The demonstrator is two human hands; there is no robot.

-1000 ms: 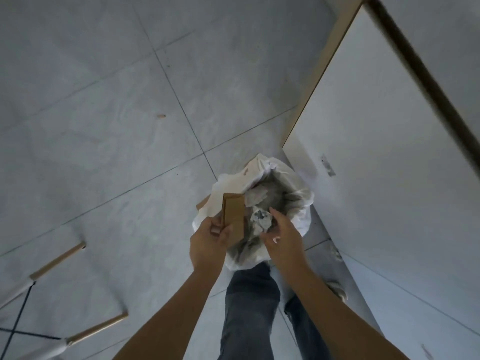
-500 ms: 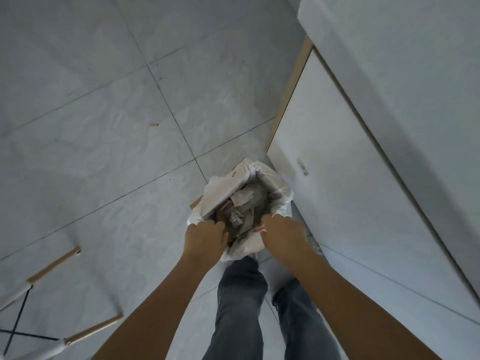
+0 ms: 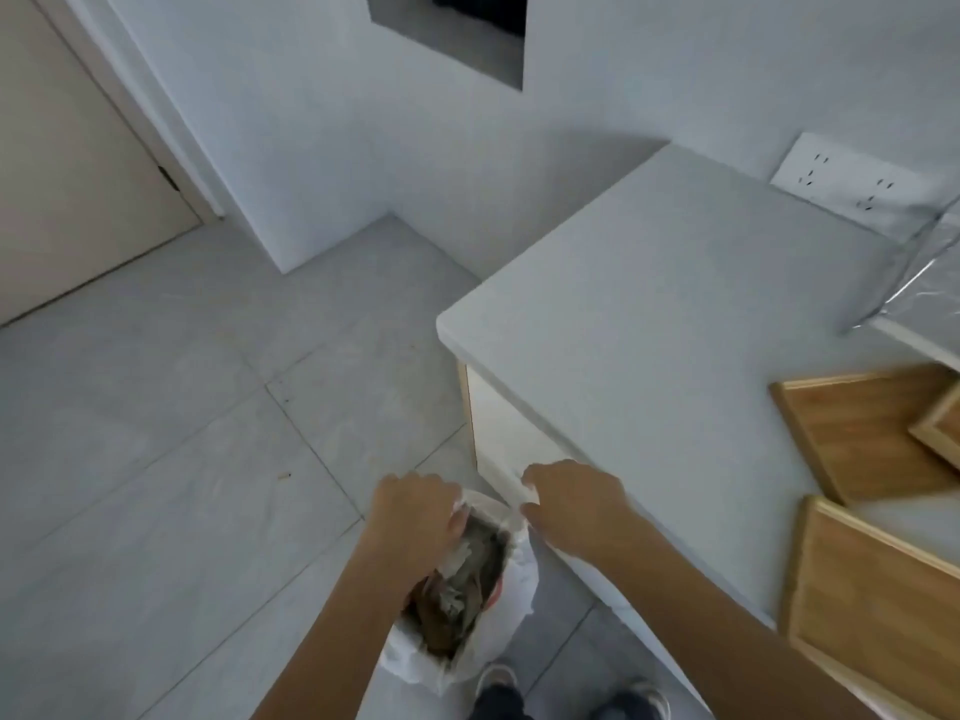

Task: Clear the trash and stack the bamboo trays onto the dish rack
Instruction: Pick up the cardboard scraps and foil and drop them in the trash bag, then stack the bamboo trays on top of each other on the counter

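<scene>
A white trash bag [image 3: 501,636] stands open on the floor by the counter, holding crumpled paper and brown cardboard [image 3: 457,600]. My left hand [image 3: 415,517] is closed on the bag's left rim. My right hand [image 3: 571,498] pinches the bag's right rim against the counter edge. Bamboo trays lie on the counter at the right: one large tray [image 3: 852,433] with a smaller tray [image 3: 940,431] resting on it, and another tray [image 3: 878,610] nearer to me. No dish rack is in view.
The white counter [image 3: 649,314] fills the right side, with a wall socket [image 3: 852,174] behind it and clear plastic film [image 3: 919,272] at the far right. Grey floor tiles [image 3: 182,459] spread left, toward a beige door [image 3: 67,163]. My shoes [image 3: 498,678] show at the bottom.
The cardboard and paper I held over the bag are now inside it. Both hands moved to the bag's rim. My view has lifted from the floor to the counter and trays.
</scene>
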